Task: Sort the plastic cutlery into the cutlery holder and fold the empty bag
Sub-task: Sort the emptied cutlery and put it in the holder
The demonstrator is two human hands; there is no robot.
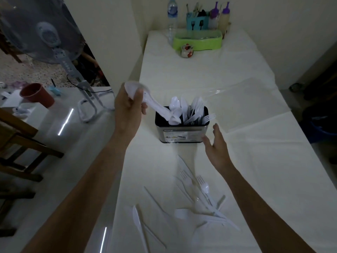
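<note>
A metal cutlery holder stands mid-table, filled with white plastic spoons, knives and forks. My left hand grips a bunch of white spoons by their bowls, the handles tilted down into the holder's left compartment. My right hand hovers open just right of the holder, holding nothing. Loose white cutlery lies scattered on the table near me, with knives further left. The clear empty bag lies flat behind and right of the holder.
At the table's far end stand a green tray, a teal utensil caddy, a water bottle, two purple-capped bottles and a small jar. A fan, a red cup and a wooden chair are left.
</note>
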